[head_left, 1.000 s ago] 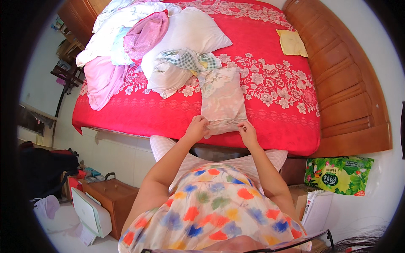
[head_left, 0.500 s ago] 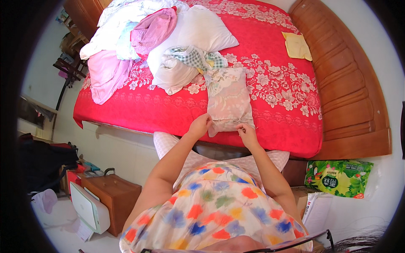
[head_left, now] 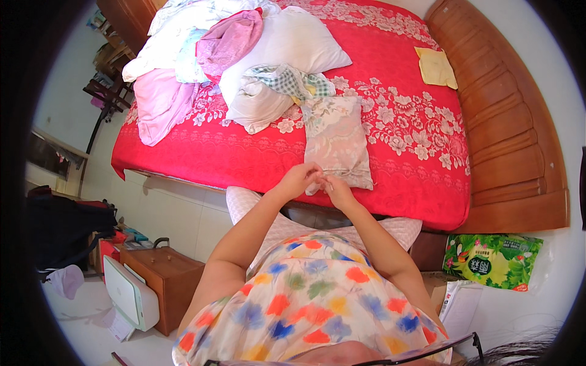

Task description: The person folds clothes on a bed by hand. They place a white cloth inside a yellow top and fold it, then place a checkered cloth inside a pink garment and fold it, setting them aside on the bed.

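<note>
A pale pink floral pillow (head_left: 337, 143), small and flat, lies on the bed's red cover near its front edge. My left hand (head_left: 301, 179) and my right hand (head_left: 339, 193) meet at the pillow's near left corner. Both have their fingers bent and pinched close together, fingertips almost touching. What they pinch, if anything, is too small to make out. Beyond the pillow's far end rests a green-and-white checked cloth (head_left: 278, 78), bunched over a small white pillow (head_left: 253, 110).
On the red bedspread (head_left: 400, 195) lie a large white pillow (head_left: 311, 46), a mauve cloth (head_left: 229, 46), a pink cloth (head_left: 162, 107) and a folded yellow cloth (head_left: 436, 67). A wooden headboard (head_left: 500, 110) borders the right. Left on the floor stand a brown case (head_left: 168, 274) and a white printer (head_left: 131, 296).
My right hand has left the pillow's near right side and come across to my left hand. The pillow's near edge lies flatter, and the view has shifted slightly.
</note>
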Motion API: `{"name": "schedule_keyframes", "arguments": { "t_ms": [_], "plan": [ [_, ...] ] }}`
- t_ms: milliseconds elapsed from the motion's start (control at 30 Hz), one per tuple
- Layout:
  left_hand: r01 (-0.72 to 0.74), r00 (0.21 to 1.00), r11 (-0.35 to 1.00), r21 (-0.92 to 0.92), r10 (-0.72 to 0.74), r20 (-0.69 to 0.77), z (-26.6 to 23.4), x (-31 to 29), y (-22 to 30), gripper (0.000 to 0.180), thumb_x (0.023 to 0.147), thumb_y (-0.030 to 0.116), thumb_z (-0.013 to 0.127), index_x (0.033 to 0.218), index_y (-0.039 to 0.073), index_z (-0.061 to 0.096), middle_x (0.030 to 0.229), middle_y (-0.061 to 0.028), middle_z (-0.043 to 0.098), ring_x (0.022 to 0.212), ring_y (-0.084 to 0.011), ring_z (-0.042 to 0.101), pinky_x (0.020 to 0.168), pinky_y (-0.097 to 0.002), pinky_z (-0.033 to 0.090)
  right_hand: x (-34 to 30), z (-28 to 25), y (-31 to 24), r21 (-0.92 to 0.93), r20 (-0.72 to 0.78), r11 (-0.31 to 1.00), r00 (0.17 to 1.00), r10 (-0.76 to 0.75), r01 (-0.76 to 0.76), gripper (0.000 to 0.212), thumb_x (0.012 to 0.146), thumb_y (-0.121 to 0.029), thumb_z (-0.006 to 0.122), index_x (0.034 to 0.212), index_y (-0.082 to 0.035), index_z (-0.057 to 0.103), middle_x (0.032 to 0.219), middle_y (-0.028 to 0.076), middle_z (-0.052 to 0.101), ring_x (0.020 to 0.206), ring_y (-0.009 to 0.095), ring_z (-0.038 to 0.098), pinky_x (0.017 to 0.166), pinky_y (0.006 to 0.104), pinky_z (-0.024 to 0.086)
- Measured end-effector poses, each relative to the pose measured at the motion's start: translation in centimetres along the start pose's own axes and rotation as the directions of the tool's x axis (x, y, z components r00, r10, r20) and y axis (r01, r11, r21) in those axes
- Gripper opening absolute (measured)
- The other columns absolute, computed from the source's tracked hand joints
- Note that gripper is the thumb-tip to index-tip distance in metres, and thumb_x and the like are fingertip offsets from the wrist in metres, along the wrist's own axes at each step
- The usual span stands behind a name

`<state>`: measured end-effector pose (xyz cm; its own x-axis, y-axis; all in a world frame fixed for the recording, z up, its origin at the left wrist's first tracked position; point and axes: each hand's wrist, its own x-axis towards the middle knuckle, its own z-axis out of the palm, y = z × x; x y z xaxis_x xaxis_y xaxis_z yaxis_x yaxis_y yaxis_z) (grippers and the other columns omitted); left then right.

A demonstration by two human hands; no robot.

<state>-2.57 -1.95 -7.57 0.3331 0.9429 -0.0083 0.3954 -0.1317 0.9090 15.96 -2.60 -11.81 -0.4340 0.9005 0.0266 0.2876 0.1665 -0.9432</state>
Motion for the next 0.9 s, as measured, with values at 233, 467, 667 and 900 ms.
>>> {"name": "schedule_keyframes", "arguments": {
  "t_ms": [233,467,667,900],
  "plan": [
    [-0.178,0.981,0.95,0.256,0.192,-0.03,0.9,4.6,-5.5,0.014,0.08,0.004,0.063,0.091,0.008,0.069,0.087,-0.011,0.059,0.079,-0.0273,0.06,0.07,-0.034,0.049,-2.6,-1.9,2.1,0.189,0.058,0.954,0.972,0.226,-0.233,0.036,0.099,-0.026,0.044,0.084,0.001,0.063,0.072,0.006,0.061,0.065,0.013,0.055,0.063,0.0281,0.047],
    [-0.345,0.938,0.81,0.474,0.283,0.199,2.2,6.1,-6.9,0.016,0.075,0.004,0.065,0.089,0.011,0.07,0.089,-0.01,0.058,0.083,-0.0265,0.061,0.069,-0.0355,0.05,-3.8,-2.8,1.8,0.197,0.023,0.951,0.97,0.24,-0.24,0.036,0.099,-0.027,0.044,0.084,0.0,0.063,0.072,0.005,0.06,0.065,0.012,0.054,0.061,0.0277,0.047],
    [-0.19,0.979,0.898,0.397,0.203,0.009,2.4,6.4,-7.0,0.011,0.08,0.007,0.063,0.091,0.007,0.065,0.09,-0.0101,0.057,0.084,-0.0274,0.06,0.072,-0.035,0.05,-3.9,-2.7,2.5,0.239,0.035,0.927,0.957,0.289,-0.289,0.037,0.099,-0.028,0.044,0.083,0.0,0.063,0.071,0.005,0.06,0.064,0.013,0.054,0.06,0.0275,0.046],
    [-0.077,0.983,0.996,-0.041,0.069,-0.171,1.7,6.7,-4.6,0.015,0.089,0.013,0.058,0.092,-0.001,0.064,0.082,-0.0104,0.061,0.082,-0.0195,0.059,0.073,-0.0308,0.046,-3.5,-2.3,2.8,0.244,-0.013,0.941,0.97,0.245,-0.234,0.035,0.099,-0.025,0.045,0.084,0.0,0.064,0.071,0.005,0.06,0.063,0.012,0.053,0.059,0.0265,0.046]
  ]
}}
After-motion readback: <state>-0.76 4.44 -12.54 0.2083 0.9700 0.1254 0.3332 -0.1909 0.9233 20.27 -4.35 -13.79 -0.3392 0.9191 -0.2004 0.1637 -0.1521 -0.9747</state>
